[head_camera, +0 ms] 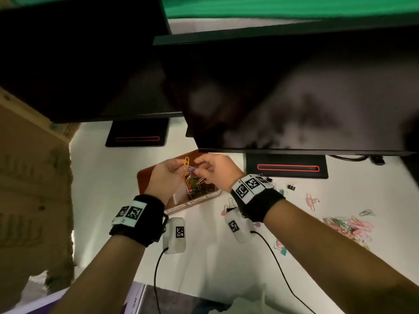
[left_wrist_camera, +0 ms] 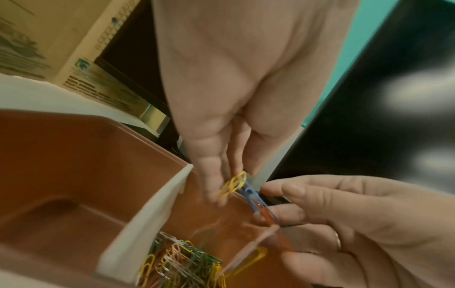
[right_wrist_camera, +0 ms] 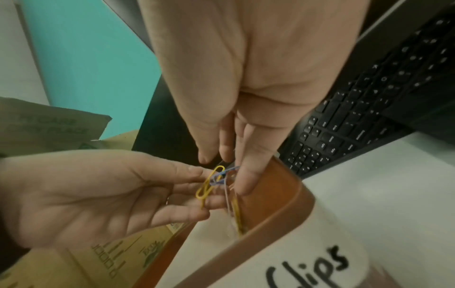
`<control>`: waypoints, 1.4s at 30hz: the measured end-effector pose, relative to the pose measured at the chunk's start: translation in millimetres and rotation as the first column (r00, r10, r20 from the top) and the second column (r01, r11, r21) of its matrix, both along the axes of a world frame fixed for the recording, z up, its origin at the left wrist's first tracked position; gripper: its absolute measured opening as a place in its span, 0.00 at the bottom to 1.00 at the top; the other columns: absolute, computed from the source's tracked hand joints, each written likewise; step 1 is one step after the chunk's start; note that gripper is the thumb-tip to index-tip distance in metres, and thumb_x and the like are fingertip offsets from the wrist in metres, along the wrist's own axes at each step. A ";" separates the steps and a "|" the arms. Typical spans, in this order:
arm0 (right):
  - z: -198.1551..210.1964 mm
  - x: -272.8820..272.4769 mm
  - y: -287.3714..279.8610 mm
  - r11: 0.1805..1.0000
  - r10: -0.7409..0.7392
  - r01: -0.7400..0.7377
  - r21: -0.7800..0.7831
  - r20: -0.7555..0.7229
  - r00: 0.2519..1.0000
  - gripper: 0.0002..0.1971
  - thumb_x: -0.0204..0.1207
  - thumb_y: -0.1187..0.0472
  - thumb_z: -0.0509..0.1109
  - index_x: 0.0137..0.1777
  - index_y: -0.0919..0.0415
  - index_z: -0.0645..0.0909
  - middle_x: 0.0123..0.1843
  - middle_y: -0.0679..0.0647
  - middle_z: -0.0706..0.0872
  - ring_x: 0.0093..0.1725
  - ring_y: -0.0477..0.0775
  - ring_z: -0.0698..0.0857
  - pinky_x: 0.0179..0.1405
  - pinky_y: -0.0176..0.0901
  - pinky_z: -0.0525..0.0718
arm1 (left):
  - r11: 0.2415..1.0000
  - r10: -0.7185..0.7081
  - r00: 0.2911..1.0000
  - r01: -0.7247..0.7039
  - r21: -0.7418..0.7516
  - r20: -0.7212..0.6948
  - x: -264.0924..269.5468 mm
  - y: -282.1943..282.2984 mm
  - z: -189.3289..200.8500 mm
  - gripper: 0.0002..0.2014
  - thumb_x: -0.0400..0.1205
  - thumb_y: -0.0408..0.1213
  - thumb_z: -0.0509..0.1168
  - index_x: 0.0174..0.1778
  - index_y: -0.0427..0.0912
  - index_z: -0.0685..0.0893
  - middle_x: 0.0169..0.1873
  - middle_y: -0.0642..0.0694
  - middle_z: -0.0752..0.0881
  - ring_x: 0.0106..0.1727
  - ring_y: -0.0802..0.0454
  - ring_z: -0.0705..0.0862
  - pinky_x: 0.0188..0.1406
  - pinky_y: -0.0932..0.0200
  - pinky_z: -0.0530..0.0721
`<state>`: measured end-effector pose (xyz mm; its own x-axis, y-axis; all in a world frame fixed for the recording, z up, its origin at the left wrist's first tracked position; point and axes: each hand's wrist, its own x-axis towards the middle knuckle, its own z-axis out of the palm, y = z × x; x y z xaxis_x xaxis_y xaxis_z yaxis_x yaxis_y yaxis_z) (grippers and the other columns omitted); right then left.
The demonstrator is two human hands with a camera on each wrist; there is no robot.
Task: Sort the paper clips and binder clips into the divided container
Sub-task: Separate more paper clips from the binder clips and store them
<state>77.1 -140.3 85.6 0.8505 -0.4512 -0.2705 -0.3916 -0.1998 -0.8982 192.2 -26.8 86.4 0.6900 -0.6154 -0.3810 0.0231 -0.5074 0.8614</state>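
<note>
Both hands hover over the brown divided container (head_camera: pixel 156 175), its rim (right_wrist_camera: pixel 283 224) labelled "clips". My left hand (head_camera: pixel 181 169) pinches a yellow paper clip (head_camera: pixel 186 163) (left_wrist_camera: pixel 234 185) (right_wrist_camera: pixel 209 185). It is hooked to a blue paper clip (left_wrist_camera: pixel 251 193) (right_wrist_camera: pixel 224 175) that my right hand (head_camera: pixel 199 171) (right_wrist_camera: pixel 229 169) pinches, with more clips dangling below, blurred. Right of the white divider (left_wrist_camera: pixel 152 214), a pile of coloured paper clips (head_camera: pixel 197 184) (left_wrist_camera: pixel 182 261) fills one compartment. The left compartment (left_wrist_camera: pixel 74 165) looks bare.
Loose paper clips (head_camera: pixel 347 227) lie heaped on the white desk at right. Binder clips sit near my right wrist: black (head_camera: pixel 291 187), pink (head_camera: pixel 311 201), another (head_camera: pixel 229 207). Two monitors (head_camera: pixel 283 98) overhang the desk; a keyboard (right_wrist_camera: pixel 369 117) lies behind the container; cardboard box (head_camera: pixel 34 177) at left.
</note>
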 end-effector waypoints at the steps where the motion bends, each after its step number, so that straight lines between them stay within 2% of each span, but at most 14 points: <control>1: -2.3 3.0 2.5 1.000 -0.005 0.005 -0.003 -0.007 1.000 0.17 0.77 0.59 0.70 0.65 0.59 0.79 0.54 0.57 0.88 0.53 0.54 0.87 0.58 0.52 0.86 | 0.998 -0.047 0.998 0.044 0.055 0.050 1.5 0.8 -3.2 0.09 0.82 0.30 0.62 0.54 0.41 0.85 0.46 0.45 0.88 0.48 0.52 0.85 0.58 0.54 0.80; 4: -2.5 -12.0 -0.3 0.998 -0.035 0.034 -0.048 -0.018 0.999 0.16 0.79 0.56 0.66 0.66 0.55 0.78 0.60 0.55 0.86 0.57 0.54 0.86 0.59 0.52 0.86 | 0.971 -0.162 0.961 0.114 0.211 0.224 -2.4 1.6 -6.3 0.15 0.84 0.33 0.59 0.66 0.40 0.79 0.63 0.44 0.82 0.64 0.53 0.78 0.63 0.64 0.70; 7: -4.1 -55.2 -12.8 0.992 -0.101 0.101 -0.076 0.005 0.995 0.11 0.80 0.57 0.65 0.60 0.52 0.81 0.54 0.47 0.87 0.49 0.53 0.88 0.47 0.45 0.87 | 0.967 -0.248 0.925 0.217 0.134 0.290 -20.2 -1.0 -6.7 0.16 0.83 0.33 0.60 0.66 0.45 0.79 0.65 0.45 0.81 0.65 0.53 0.79 0.69 0.57 0.74; 8: -6.9 -74.3 -19.0 0.989 -0.120 0.118 -0.093 -0.018 0.993 0.09 0.80 0.57 0.65 0.58 0.51 0.82 0.51 0.46 0.87 0.46 0.52 0.88 0.43 0.42 0.87 | 0.964 -0.267 0.920 0.252 0.090 0.288 -29.3 -3.8 -6.8 0.14 0.82 0.33 0.61 0.63 0.47 0.81 0.62 0.45 0.82 0.63 0.53 0.81 0.67 0.55 0.77; 11: -23.1 -140.2 -43.1 0.953 -0.217 0.178 -0.245 -0.142 0.966 0.09 0.78 0.60 0.67 0.56 0.51 0.83 0.50 0.46 0.85 0.39 0.43 0.84 0.40 0.30 0.79 | 0.935 -0.350 0.910 0.354 0.025 0.220 -66.7 -19.7 -7.3 0.11 0.80 0.31 0.64 0.52 0.51 0.84 0.52 0.50 0.86 0.53 0.55 0.84 0.48 0.67 0.83; 14: -43.6 -204.0 -71.0 0.891 -0.311 0.150 -0.430 -0.335 0.889 0.14 0.74 0.63 0.69 0.59 0.51 0.83 0.56 0.53 0.83 0.46 0.51 0.82 0.53 0.43 0.82 | 0.852 -0.523 0.834 0.516 0.088 0.174 -111.2 -39.5 -15.2 0.09 0.80 0.34 0.65 0.52 0.52 0.83 0.47 0.53 0.86 0.46 0.58 0.84 0.37 0.68 0.84; 18: -62.8 -242.7 -95.3 0.915 -0.242 0.012 -0.403 -0.527 0.815 0.19 0.71 0.60 0.72 0.62 0.49 0.81 0.61 0.55 0.80 0.62 0.57 0.80 0.67 0.46 0.76 | 0.778 -0.627 0.772 0.610 0.150 0.108 -158.7 -58.6 -38.7 0.11 0.80 0.32 0.65 0.57 0.46 0.82 0.53 0.48 0.83 0.44 0.54 0.84 0.34 0.61 0.87; 22: -70.4 -240.1 -103.2 0.937 -0.112 -0.105 -0.334 -0.569 0.815 0.20 0.70 0.57 0.74 0.62 0.49 0.81 0.63 0.55 0.77 0.63 0.57 0.77 0.69 0.48 0.74 | 0.747 -0.661 0.723 0.604 0.278 0.202 -182.0 -78.9 -56.6 0.16 0.79 0.33 0.65 0.63 0.47 0.79 0.59 0.50 0.75 0.47 0.53 0.83 0.39 0.53 0.87; 24: -75.4 -238.2 -105.8 0.930 -0.119 -0.103 -0.354 -0.552 0.825 0.15 0.71 0.58 0.72 0.59 0.51 0.82 0.62 0.54 0.77 0.63 0.56 0.77 0.66 0.45 0.73 | 0.724 -0.679 0.703 0.591 0.356 0.214 -186.8 -88.6 -62.8 0.16 0.79 0.36 0.66 0.63 0.46 0.79 0.59 0.49 0.75 0.48 0.52 0.81 0.39 0.53 0.86; 29: -80.2 -240.2 -112.2 0.943 -0.091 -0.091 -0.321 -0.511 0.855 0.12 0.73 0.55 0.71 0.56 0.54 0.82 0.58 0.53 0.79 0.59 0.55 0.78 0.58 0.43 0.76 | 0.679 -0.721 0.632 0.561 0.474 0.285 -192.2 -93.6 -76.8 0.14 0.78 0.38 0.67 0.60 0.45 0.80 0.59 0.49 0.76 0.47 0.56 0.78 0.54 0.59 0.81; 34: -75.8 -258.2 -126.1 0.935 -0.200 0.042 -0.352 -0.425 0.883 0.13 0.75 0.57 0.71 0.59 0.54 0.81 0.59 0.53 0.82 0.57 0.53 0.83 0.58 0.44 0.82 | 0.719 -0.685 0.651 0.528 0.452 0.327 -188.2 -90.1 -86.4 0.09 0.79 0.34 0.65 0.54 0.46 0.83 0.55 0.49 0.80 0.46 0.55 0.81 0.52 0.58 0.82; 38: -72.1 -267.4 -130.4 0.852 -0.317 0.053 -0.520 -0.434 0.843 0.17 0.72 0.52 0.73 0.61 0.51 0.79 0.61 0.53 0.79 0.62 0.57 0.77 0.63 0.49 0.77 | 0.755 -0.632 0.717 0.484 0.442 0.293 -183.0 -87.1 -86.6 0.09 0.79 0.31 0.64 0.53 0.45 0.82 0.50 0.48 0.79 0.39 0.51 0.84 0.34 0.55 0.88; 40: -69.1 -263.1 -125.1 0.837 -0.296 0.034 -0.546 -0.399 0.868 0.16 0.72 0.50 0.72 0.59 0.52 0.79 0.59 0.52 0.81 0.60 0.56 0.78 0.59 0.48 0.77 | 0.775 -0.604 0.749 0.472 0.420 0.273 -177.4 -84.0 -87.6 0.09 0.79 0.30 0.64 0.52 0.44 0.81 0.48 0.48 0.79 0.35 0.51 0.84 0.26 0.59 0.85; 42: -68.6 -254.9 -117.4 0.885 -0.210 -0.018 -0.465 -0.433 0.876 0.15 0.74 0.49 0.70 0.58 0.53 0.76 0.57 0.52 0.83 0.55 0.55 0.81 0.53 0.46 0.81 | 0.793 -0.580 0.759 0.441 0.420 0.297 -171.1 -81.3 -87.2 0.09 0.79 0.29 0.64 0.52 0.45 0.82 0.47 0.49 0.79 0.38 0.53 0.85 0.31 0.65 0.82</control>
<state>-177.9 -257.7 17.0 0.6231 -0.6903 -0.3677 -0.7720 -0.4673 -0.4308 21.1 -108.1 -0.8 0.4346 -0.8164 -0.3802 -0.6191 -0.5775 0.5322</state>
